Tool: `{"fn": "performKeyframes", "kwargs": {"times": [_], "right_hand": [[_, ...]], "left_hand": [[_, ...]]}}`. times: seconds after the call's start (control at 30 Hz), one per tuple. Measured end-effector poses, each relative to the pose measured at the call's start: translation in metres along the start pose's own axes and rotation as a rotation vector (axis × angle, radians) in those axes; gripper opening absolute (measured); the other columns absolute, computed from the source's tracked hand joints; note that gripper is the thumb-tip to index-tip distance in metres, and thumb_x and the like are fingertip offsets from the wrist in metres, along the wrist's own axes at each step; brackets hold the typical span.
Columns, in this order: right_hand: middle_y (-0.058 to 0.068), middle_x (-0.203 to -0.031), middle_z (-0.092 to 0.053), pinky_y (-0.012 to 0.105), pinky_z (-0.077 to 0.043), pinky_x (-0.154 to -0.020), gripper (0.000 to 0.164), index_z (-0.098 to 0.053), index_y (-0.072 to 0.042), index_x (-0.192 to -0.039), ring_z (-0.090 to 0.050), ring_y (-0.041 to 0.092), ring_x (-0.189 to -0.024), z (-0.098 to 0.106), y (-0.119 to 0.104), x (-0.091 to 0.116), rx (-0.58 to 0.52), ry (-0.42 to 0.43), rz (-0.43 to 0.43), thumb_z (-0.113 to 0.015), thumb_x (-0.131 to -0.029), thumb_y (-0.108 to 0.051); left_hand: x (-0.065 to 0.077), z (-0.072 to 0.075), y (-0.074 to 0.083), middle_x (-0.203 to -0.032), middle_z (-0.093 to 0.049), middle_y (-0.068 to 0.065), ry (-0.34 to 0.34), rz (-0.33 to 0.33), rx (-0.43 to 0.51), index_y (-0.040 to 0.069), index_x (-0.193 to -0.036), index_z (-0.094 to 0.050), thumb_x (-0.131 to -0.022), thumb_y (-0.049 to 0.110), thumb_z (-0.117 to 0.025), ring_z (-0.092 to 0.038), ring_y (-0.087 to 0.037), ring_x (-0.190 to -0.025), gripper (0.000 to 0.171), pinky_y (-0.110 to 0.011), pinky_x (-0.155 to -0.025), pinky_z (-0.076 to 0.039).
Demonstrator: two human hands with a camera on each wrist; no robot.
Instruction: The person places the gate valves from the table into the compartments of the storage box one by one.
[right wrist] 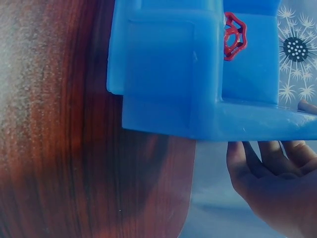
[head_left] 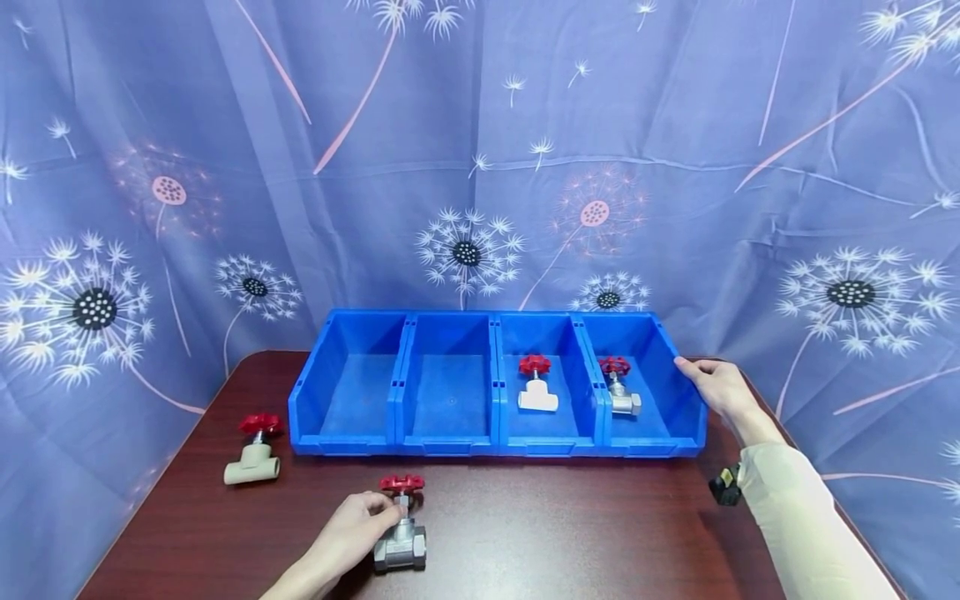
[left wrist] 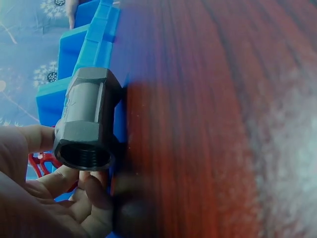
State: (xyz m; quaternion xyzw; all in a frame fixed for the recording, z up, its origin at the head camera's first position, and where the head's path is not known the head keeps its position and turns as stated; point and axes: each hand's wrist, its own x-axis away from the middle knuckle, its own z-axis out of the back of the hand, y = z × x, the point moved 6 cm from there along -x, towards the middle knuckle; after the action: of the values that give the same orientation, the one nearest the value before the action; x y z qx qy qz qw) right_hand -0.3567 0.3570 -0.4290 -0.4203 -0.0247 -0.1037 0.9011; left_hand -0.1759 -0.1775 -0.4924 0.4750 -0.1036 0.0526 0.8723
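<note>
My left hand [head_left: 352,529] pinches the neck of a grey metal valve [head_left: 401,546], just below its red handwheel [head_left: 401,483]. In the left wrist view the thick hexagonal-ended valve body [left wrist: 88,111] shows its threaded opening, with fingers curled behind it. At the far right, my right hand [head_left: 723,387] grips the side wall of the end blue bin [head_left: 686,408], thumb over the rim. The right wrist view shows the fingers [right wrist: 270,156] against that wall's outer face. Inside this bin lies a smaller silver valve [head_left: 624,402] with a red handwheel.
Four joined-looking compartments make the blue bin row [head_left: 446,447] along the table's back. A white valve [head_left: 537,396] sits in the third from left. On the brown table [head_left: 570,525] at left stands a beige valve [head_left: 253,462]. A patterned curtain [head_left: 480,183] hangs behind.
</note>
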Motion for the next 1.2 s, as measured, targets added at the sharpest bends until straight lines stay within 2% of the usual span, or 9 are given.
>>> {"fn": "performKeyframes", "kwargs": {"times": [0.13,0.33,0.47,0.93,1.03,1.2], "right_hand": [[0.038,-0.137,-0.042,0.062,-0.037,-0.098,0.083,-0.050,0.012,-0.131,-0.043,0.054,-0.122,-0.001,0.000,-0.001,-0.002,-0.010,-0.006,-0.043,-0.096,-0.063],[0.038,-0.139,-0.039,0.063,-0.035,-0.100,0.085,-0.050,0.011,-0.133,-0.040,0.054,-0.124,0.000,-0.001,-0.003,0.009,-0.027,-0.007,-0.042,-0.095,-0.065],[0.038,-0.139,-0.040,0.063,-0.035,-0.100,0.085,-0.051,0.010,-0.132,-0.041,0.054,-0.124,0.001,0.000,-0.003,0.021,-0.022,-0.009,-0.042,-0.094,-0.065],[0.038,-0.139,-0.039,0.062,-0.035,-0.101,0.087,-0.048,0.012,-0.134,-0.040,0.055,-0.125,0.003,0.001,-0.004,0.020,-0.036,0.001,-0.042,-0.094,-0.065],[0.038,-0.140,-0.040,0.062,-0.034,-0.101,0.088,-0.050,0.012,-0.133,-0.039,0.054,-0.126,0.003,0.001,-0.003,0.009,-0.037,-0.004,-0.043,-0.094,-0.066],[0.037,-0.139,-0.041,0.062,-0.036,-0.100,0.086,-0.052,0.011,-0.131,-0.041,0.053,-0.124,0.004,0.002,-0.002,-0.007,-0.027,-0.005,-0.044,-0.093,-0.066]], "left_hand": [[0.003,0.000,0.001,-0.074,-0.057,0.001,-0.018,-0.010,0.013,0.010,-0.079,-0.067,-0.091,0.029,-0.065,-0.048,-0.015,-0.072,0.023,-0.028,-0.061,-0.038],[0.002,0.003,0.005,-0.081,-0.060,0.001,-0.022,-0.022,0.009,0.009,-0.086,-0.068,-0.093,0.031,-0.063,-0.049,-0.015,-0.078,0.024,-0.030,-0.067,-0.039],[0.001,0.002,0.011,-0.080,-0.059,0.000,-0.044,-0.047,0.029,0.008,-0.086,-0.067,-0.093,0.031,-0.063,-0.049,-0.015,-0.078,0.025,-0.029,-0.066,-0.039],[-0.006,0.000,0.035,-0.076,-0.061,-0.001,-0.109,-0.122,0.105,0.004,-0.088,-0.066,-0.093,0.027,-0.063,-0.054,-0.016,-0.073,0.024,-0.028,-0.061,-0.044],[-0.008,0.001,0.043,-0.074,-0.060,-0.001,-0.105,-0.157,0.096,0.004,-0.087,-0.066,-0.094,0.025,-0.063,-0.053,-0.016,-0.072,0.022,-0.027,-0.060,-0.044],[-0.013,0.006,0.059,-0.075,-0.058,0.000,-0.084,-0.168,0.062,0.006,-0.084,-0.066,-0.094,0.027,-0.063,-0.051,-0.015,-0.075,0.023,-0.028,-0.062,-0.042]]}}
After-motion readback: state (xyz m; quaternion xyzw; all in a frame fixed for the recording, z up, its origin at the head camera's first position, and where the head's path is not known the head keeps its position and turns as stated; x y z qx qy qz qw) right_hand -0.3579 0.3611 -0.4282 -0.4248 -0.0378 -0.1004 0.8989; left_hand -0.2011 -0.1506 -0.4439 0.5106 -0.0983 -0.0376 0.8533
